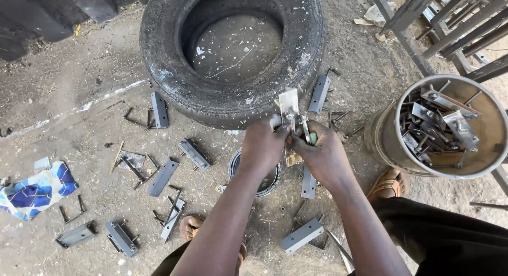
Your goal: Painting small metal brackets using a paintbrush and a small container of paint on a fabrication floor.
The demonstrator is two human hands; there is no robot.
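Observation:
My left hand [263, 145] and my right hand [324, 155] meet in front of a worn black tyre [233, 53] lying flat on the dirt. Together they grip a small metal bracket assembly [289, 107], whose flat grey plate sticks up above my fingers. My right hand also closes around a bolt part with something green showing between the fingers. Under my hands sits a round dark tin [270, 179], partly hidden.
Several grey metal plates [162, 176] and U-shaped bolts [72, 210] lie scattered on the ground. A round bucket [381, 136] full of the same metal parts stands at the right. A blue patterned cloth [37, 190] lies left. Metal frames [450, 22] stand top right.

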